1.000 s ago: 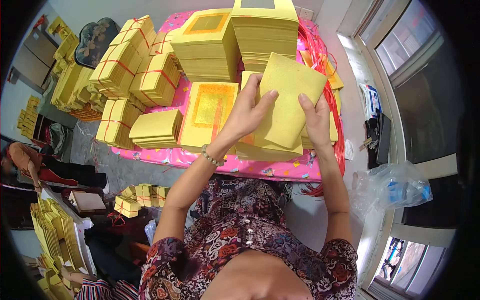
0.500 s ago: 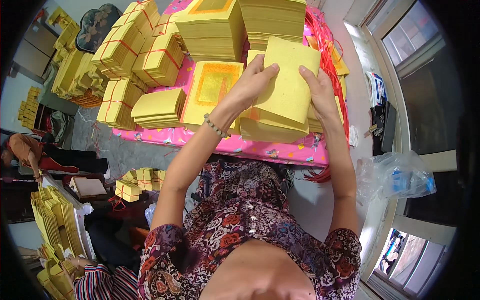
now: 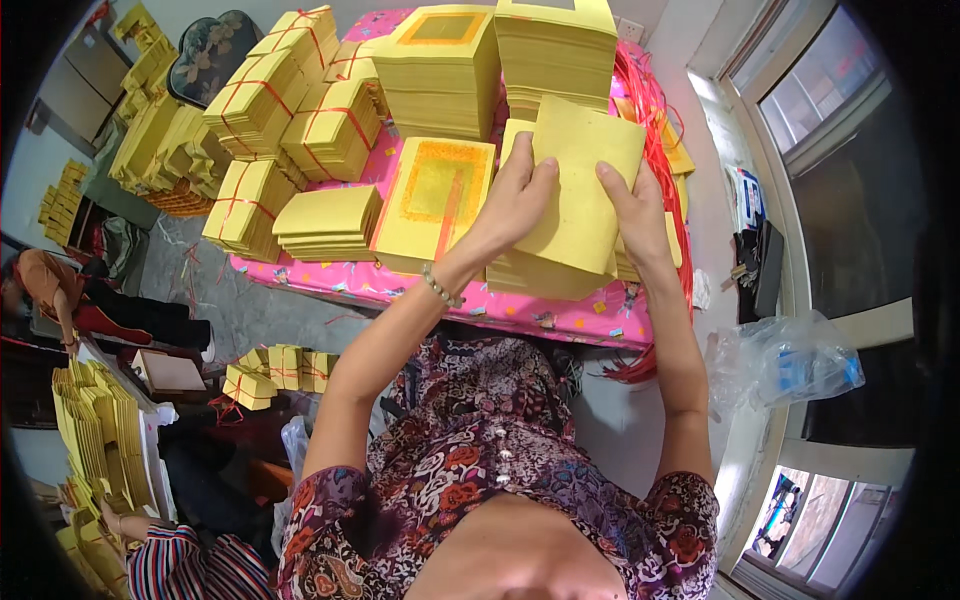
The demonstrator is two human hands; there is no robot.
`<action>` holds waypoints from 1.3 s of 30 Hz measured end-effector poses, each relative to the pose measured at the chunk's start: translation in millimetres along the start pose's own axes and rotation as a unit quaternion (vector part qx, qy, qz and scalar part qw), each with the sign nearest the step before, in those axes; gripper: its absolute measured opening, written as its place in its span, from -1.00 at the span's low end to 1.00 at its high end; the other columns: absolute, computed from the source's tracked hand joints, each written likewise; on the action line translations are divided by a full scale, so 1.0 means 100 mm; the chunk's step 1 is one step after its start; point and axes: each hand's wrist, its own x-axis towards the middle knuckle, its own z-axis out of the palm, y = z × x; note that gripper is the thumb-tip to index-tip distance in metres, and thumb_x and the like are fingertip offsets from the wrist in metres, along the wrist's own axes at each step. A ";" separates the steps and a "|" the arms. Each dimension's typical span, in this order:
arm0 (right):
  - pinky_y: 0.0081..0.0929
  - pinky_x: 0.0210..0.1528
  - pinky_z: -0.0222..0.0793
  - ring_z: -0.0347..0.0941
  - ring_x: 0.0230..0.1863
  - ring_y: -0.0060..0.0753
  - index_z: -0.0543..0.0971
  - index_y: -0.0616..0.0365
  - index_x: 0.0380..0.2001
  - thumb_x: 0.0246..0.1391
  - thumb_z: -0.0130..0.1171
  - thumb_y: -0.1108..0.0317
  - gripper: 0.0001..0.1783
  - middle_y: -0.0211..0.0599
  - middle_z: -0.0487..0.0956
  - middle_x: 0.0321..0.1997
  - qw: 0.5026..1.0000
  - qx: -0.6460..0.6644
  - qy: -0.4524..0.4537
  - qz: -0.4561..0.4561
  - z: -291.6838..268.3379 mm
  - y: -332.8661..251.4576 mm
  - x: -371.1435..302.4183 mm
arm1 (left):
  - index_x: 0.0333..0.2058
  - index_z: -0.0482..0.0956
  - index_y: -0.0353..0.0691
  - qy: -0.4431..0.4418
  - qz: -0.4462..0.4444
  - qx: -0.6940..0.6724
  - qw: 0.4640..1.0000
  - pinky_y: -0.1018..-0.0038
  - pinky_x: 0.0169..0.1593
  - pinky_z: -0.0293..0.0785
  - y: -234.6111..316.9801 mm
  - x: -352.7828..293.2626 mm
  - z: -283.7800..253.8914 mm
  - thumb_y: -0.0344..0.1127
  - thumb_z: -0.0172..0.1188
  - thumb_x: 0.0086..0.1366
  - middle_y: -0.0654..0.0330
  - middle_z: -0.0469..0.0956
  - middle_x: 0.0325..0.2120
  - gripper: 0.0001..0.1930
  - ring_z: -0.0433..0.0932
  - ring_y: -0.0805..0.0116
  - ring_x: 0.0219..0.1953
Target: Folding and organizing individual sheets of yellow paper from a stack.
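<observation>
A folded wad of yellow paper (image 3: 585,185) is gripped between my two hands above the table. My left hand (image 3: 520,192) pinches its left side, thumb on top, and my right hand (image 3: 637,212) holds the right edge the same way. Directly under it is a stack of yellow paper (image 3: 535,277), partly covered by the wad; whether they touch is hard to tell. Left of my left hand lies a stack with an orange printed square (image 3: 440,190). Beside that sits a low pile of folded yellow paper (image 3: 325,220).
Tall paper stacks (image 3: 437,90) stand behind my hands. Bundles tied with red string (image 3: 255,100) fill the left of the pink-covered table (image 3: 480,315). Red strings (image 3: 655,120) hang along its right side. Two people work at lower left, one in a striped sleeve (image 3: 195,560).
Both hands have brought the folded paper slightly lower and nearer, covering more of the stack beneath. My grip stays the same. The whole view has shifted a little.
</observation>
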 end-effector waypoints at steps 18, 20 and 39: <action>-0.50 0.06 0.28 0.36 0.02 -0.50 0.19 0.27 0.12 0.17 0.03 0.42 -0.52 -0.23 0.43 0.01 0.991 -0.044 -0.011 -0.124 -0.03 -0.12 -0.04 | 0.02 0.22 -0.39 -0.018 0.101 -0.010 0.995 0.48 0.01 0.33 0.12 0.03 0.03 -0.33 0.01 0.34 0.09 0.43 -0.12 -0.64 0.38 0.43 -0.06; -0.51 0.06 0.29 0.36 0.02 -0.50 0.19 0.27 0.13 0.17 0.03 0.42 -0.52 -0.23 0.42 0.01 0.992 -0.046 -0.008 -0.118 -0.03 -0.08 -0.02 | 0.01 0.22 -0.39 -0.010 0.100 -0.008 0.995 0.48 0.00 0.34 0.09 0.04 0.04 -0.33 0.00 0.34 0.08 0.43 -0.12 -0.65 0.39 0.43 -0.06; -0.56 -0.07 0.39 0.45 -0.11 -0.58 0.35 0.26 0.03 0.19 0.05 0.38 -0.64 -0.29 0.51 -0.06 0.999 -0.001 -0.047 0.004 -0.13 0.07 0.30 | 0.06 0.22 -0.33 -0.007 -0.101 -0.084 0.991 0.49 -0.05 0.41 0.03 0.26 -0.01 -0.35 -0.01 0.35 0.11 0.46 -0.10 -0.64 0.46 0.44 -0.09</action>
